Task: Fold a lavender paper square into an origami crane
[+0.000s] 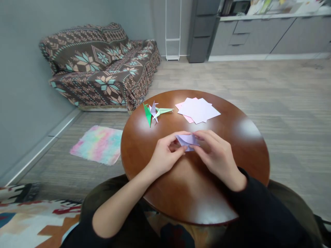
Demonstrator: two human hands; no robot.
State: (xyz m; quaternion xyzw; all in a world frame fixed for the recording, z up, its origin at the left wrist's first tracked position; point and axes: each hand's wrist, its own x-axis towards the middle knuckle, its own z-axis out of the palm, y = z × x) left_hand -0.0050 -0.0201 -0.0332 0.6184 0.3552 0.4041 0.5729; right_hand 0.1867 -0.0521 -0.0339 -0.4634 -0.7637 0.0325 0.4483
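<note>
- Pastel mat (97, 144): lay on the floor, left of the table.
- Folded paper figures (154, 112): green, lilac and pale green, together on the round table (232, 144).
- Left hand (165, 155): fingers pinched shut on the lilac paper (187, 140), low over the table's middle.
- Right hand (216, 156): fingertips closed on the same paper's right side.
- Paper sheets (198, 110): stacked beyond the hands.

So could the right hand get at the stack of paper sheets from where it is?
Probably yes: the stack of paper sheets lies just beyond the right hand on the table, nothing between, though that hand now holds the folded lilac paper.
</note>
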